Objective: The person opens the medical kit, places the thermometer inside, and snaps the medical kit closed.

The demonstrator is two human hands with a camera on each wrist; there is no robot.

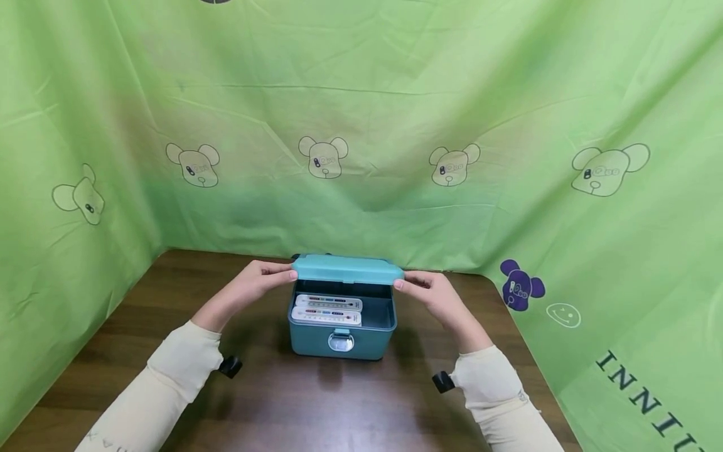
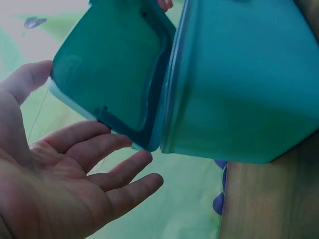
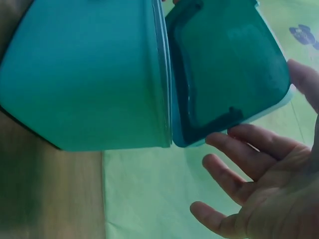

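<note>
A teal storage box [image 1: 340, 342] with a silver front clasp [image 1: 341, 341] stands on the table, its hinged lid [image 1: 347, 269] raised partway. My left hand [image 1: 257, 278] holds the lid's left end, thumb at the front corner and fingers along the side. At the right end my right hand [image 1: 429, 290] holds the lid the same way. Up close in the left wrist view, the left thumb and fingertips touch the lid [image 2: 112, 69]; the lower fingers are spread free. Inside the box lie two white thermometers [image 1: 327, 316], side by side at the left, with printed scales.
The box rests on a brown wooden table [image 1: 316, 402]. Behind and at both sides hangs a green cloth [image 1: 384, 213] printed with bear heads, close behind the box. Black wrist straps [image 1: 230, 366] show at both cream sleeves.
</note>
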